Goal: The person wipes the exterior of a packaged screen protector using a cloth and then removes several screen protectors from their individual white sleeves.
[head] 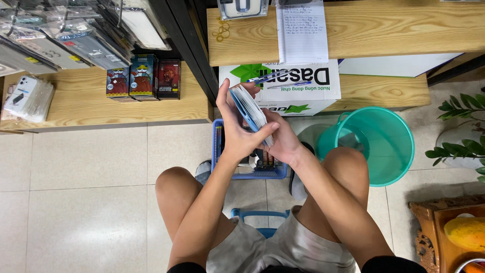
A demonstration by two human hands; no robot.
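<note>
Sitting on a low blue stool point(260, 218) that shows only as a rim between the thighs, a person in grey shorts looks down at bare knees and two raised forearms. Both hands meet above the knees around a stack of flat clear packets point(251, 112) with blue edges, held on edge and fanned slightly. The left hand point(238, 132) grips the stack from the left, thumb stretched up along its near face and fingers curled round behind, mostly hidden. The right hand point(281, 141) cups the lower right end, fingers bent and pressed close against the packets; its fingertips cannot be seen.

Below the hands, on the tiled floor, stands a blue plastic basket point(219, 146), largely covered by the wrists, so its contents are hard to make out. Just right of it sits a teal bucket point(391, 146), its inside partly hidden by the right knee.

Farther off, a white cardboard box point(313, 83) lies under a wooden shelf point(384, 30), with two pens point(278, 80) resting on it. A handwritten paper sheet point(302, 33) hangs over the shelf edge. To the left, three small colourful boxes point(144, 77) stand on a lower shelf beneath hanging packaged goods, cut off at the top. A leafy plant point(462, 129) is cropped at the right edge.
</note>
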